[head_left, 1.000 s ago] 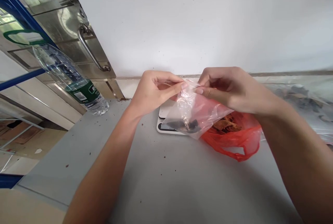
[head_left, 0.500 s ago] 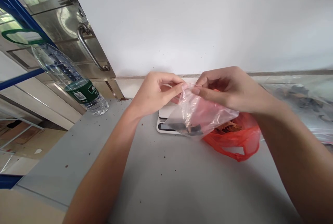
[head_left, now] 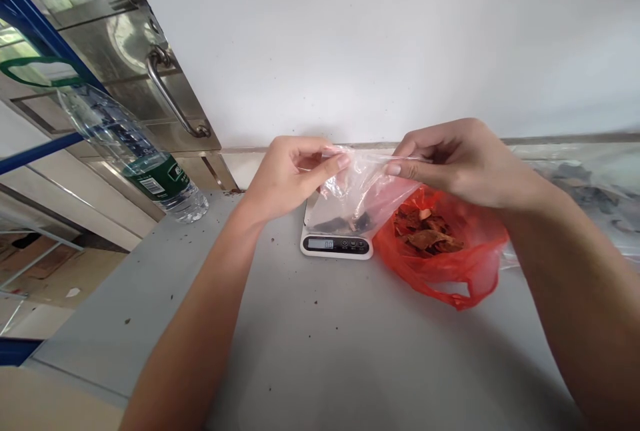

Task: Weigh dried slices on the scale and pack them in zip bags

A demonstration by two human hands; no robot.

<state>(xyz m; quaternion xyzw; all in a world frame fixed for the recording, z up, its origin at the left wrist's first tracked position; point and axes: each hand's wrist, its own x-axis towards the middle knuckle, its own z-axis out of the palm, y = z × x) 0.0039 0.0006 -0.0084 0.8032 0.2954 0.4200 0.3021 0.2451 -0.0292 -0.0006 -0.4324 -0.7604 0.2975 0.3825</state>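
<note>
A clear zip bag (head_left: pixel 367 187) with a few dark pieces at its bottom is stretched between my two hands. My left hand (head_left: pixel 300 174) pinches its top edge on the left, thumb against fingers. On the right, my right hand (head_left: pixel 433 161) pinches the other end of the same edge. The bag hangs over a white digital scale (head_left: pixel 336 245), whose display reads about 0.0; whether the bag touches the scale I cannot tell. Just right of the scale lies an open red plastic bag (head_left: pixel 450 284) holding brown dried pieces (head_left: pixel 427 234).
A large water bottle (head_left: pixel 135 144) with a green handle stands at the table's left side. Behind the table (head_left: pixel 300 364) rises a white wall (head_left: pixel 380 44). Clear bags of dark dried pieces (head_left: pixel 585 187) lie at the far right. A metal door with a handle (head_left: pixel 175 94) is at the left.
My hands have moved apart, spreading the clear bag's top edge. The bag has shifted left and back, uncovering the scale's display and more of the brown pieces.
</note>
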